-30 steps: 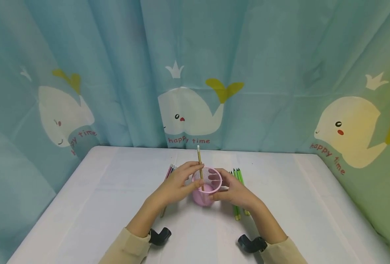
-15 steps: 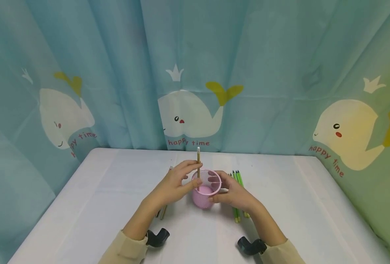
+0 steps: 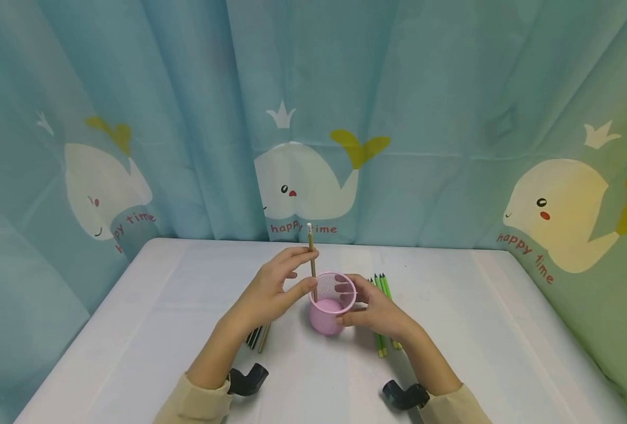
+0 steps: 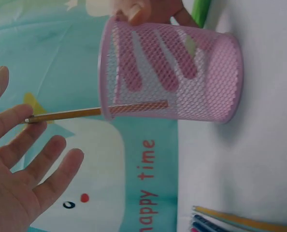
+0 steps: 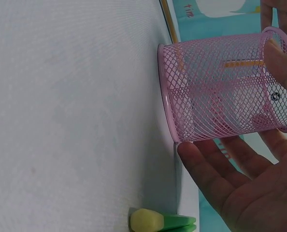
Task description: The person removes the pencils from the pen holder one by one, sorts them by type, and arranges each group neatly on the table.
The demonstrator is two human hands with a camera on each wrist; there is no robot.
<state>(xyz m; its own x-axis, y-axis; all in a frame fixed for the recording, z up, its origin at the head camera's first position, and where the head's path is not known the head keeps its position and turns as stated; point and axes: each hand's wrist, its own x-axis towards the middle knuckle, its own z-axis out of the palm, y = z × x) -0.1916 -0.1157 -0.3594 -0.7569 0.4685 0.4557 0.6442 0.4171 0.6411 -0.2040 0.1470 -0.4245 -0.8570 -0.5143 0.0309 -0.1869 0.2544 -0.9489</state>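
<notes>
A pink mesh pencil holder stands upright at the middle of the white table, its mouth facing up. My right hand grips its right side, thumb in front and fingers behind the mesh. At the left rim, my left hand holds a gold-brown pencil, white eraser end up, between its fingertips. The pencil's lower part is inside the holder; in the left wrist view that end hangs above the holder's bottom. In the right wrist view the pencil shows through the mesh. The left palm hides part of the table.
Several green pencils with dark tips lie right of the holder, partly behind the right hand. Dark and gold pencils lie under the left hand. A blue curtain with whale prints hangs behind the table's back edge.
My left hand has moved left and slightly up, and the pencil has risen with it toward the holder's left rim. The right hand and the holder have stayed nearly in place.
</notes>
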